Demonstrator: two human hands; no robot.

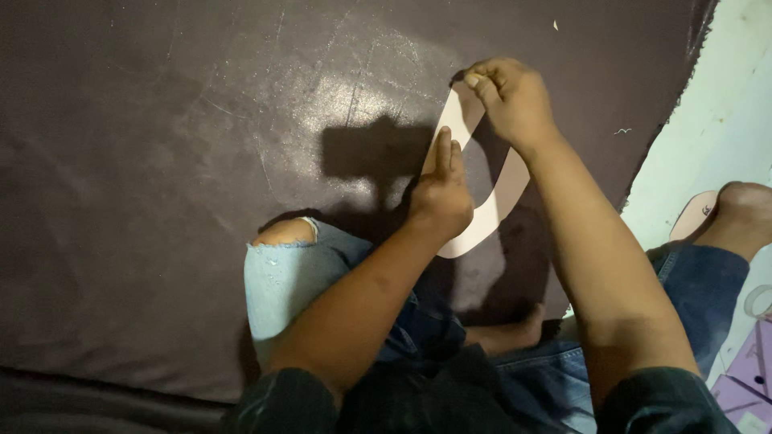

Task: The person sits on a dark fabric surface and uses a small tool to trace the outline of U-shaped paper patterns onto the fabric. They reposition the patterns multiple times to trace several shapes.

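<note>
Nearest the camera are the person's dark sleeves and blue denim jeans (450, 354), with a pale, faded leg of the jeans bent up on the left and torn open at the knee (281, 233). A bare foot (515, 329) shows between the legs, resting at the near edge of the large dark brown sheet of leather-like material (161, 161) that is spread over the floor. Off to the right, another foot in a pink sandal (712, 213) rests on the pale floor (724, 120) beyond the sheet's ragged edge, and a purple flat object (748, 378) lies in the lower right corner.

Further out, the left hand (441, 193) lies palm down on a pale pink, curved, U-shaped flat pattern piece (490, 217) that lies on the dark sheet. Its fingers are stretched out nearly straight and close together, pressing the left arm of the piece flat rather than gripping it.

Beyond that, the right hand (507, 96) is curled at the top end of the same pattern piece, its fingers bent in and pinched together just where the piece's upper tip lies. Whether it holds a small tool or only the piece's edge cannot be told. The shadow of the head and arms falls on the sheet to the left of the hands.
</note>
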